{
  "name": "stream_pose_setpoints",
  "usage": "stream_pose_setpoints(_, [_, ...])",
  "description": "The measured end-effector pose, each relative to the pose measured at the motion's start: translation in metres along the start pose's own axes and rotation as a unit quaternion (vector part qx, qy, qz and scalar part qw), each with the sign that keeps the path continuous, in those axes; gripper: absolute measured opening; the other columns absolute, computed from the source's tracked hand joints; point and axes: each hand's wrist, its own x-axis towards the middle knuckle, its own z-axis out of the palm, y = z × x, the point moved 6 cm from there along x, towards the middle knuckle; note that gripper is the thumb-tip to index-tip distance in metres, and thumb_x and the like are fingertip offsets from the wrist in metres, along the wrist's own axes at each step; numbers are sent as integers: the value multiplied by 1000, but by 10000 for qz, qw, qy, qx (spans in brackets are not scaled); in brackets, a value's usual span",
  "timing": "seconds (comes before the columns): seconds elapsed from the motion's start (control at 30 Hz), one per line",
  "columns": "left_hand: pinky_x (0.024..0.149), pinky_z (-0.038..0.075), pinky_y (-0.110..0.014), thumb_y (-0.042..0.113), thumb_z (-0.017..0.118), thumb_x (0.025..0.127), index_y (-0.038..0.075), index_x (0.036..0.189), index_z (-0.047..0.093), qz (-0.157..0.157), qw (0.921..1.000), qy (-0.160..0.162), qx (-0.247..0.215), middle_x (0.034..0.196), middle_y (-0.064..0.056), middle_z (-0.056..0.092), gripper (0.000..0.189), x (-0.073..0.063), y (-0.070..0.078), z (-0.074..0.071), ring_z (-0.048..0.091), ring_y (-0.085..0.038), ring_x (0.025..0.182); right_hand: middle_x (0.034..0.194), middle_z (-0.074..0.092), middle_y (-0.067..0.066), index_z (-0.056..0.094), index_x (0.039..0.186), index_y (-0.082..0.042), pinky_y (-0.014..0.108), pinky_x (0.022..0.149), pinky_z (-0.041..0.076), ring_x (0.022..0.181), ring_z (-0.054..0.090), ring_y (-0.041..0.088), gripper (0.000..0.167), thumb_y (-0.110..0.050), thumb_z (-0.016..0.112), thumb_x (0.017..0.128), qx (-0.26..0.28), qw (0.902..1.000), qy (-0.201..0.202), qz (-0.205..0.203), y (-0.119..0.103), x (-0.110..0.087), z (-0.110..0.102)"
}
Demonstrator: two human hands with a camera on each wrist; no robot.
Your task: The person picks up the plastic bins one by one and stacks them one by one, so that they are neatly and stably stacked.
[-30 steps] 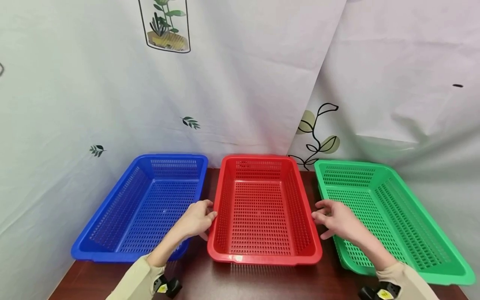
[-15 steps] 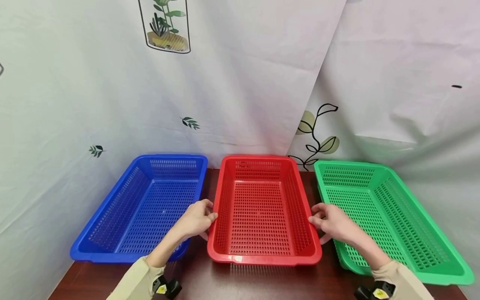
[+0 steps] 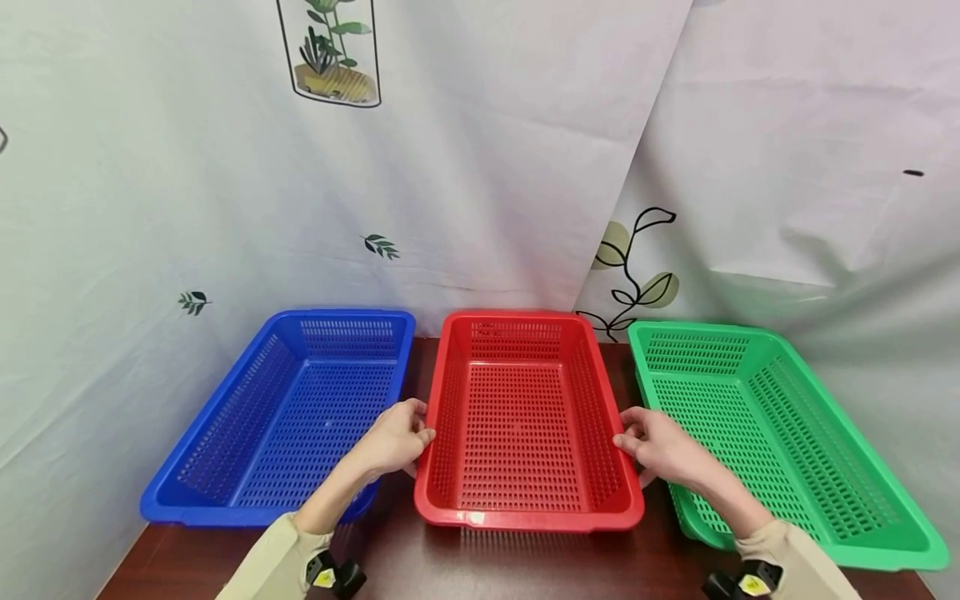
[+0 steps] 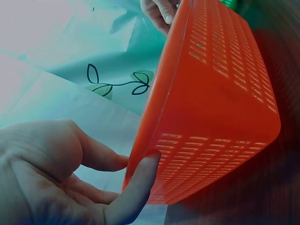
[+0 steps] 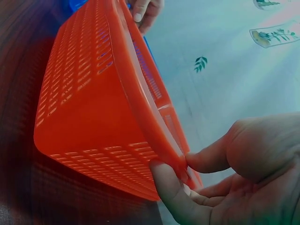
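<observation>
A red plastic basket (image 3: 517,437) with slotted walls stands on the table between a blue and a green one; nothing lies in it. My left hand (image 3: 396,437) pinches its left rim, thumb on top. In the left wrist view, one finger of the left hand (image 4: 51,173) presses the basket's outer wall (image 4: 206,108) under the rim. On the opposite side my right hand (image 3: 660,446) pinches the right rim. The right wrist view has that right hand (image 5: 243,173) with the thumb at the rim and a finger below it against the red basket (image 5: 89,108).
To the left is a blue basket (image 3: 330,425), partly behind the left forearm. A green basket (image 3: 765,433) stands at the right, partly behind the right forearm. The dark brown table (image 3: 480,567) meets a pale patterned cloth (image 3: 487,167) hanging at the back.
My right hand has moved left from beside the red basket onto its right rim and now pinches it. The left hand and all three baskets stay nearly where they were.
</observation>
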Motion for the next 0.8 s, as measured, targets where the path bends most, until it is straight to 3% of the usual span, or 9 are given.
stream_pose_setpoints(0.8, [43, 56, -39, -12, 60, 88, -10, 109, 54, 127, 9997, 108, -161, 77, -10, 50, 22, -1, 4, -7, 61, -19, 57, 83, 57, 14, 45, 117, 18, 45, 51, 58, 67, 68, 30, 26, 5, 57, 98, 117, 9996, 99, -255, -3, -4, -1])
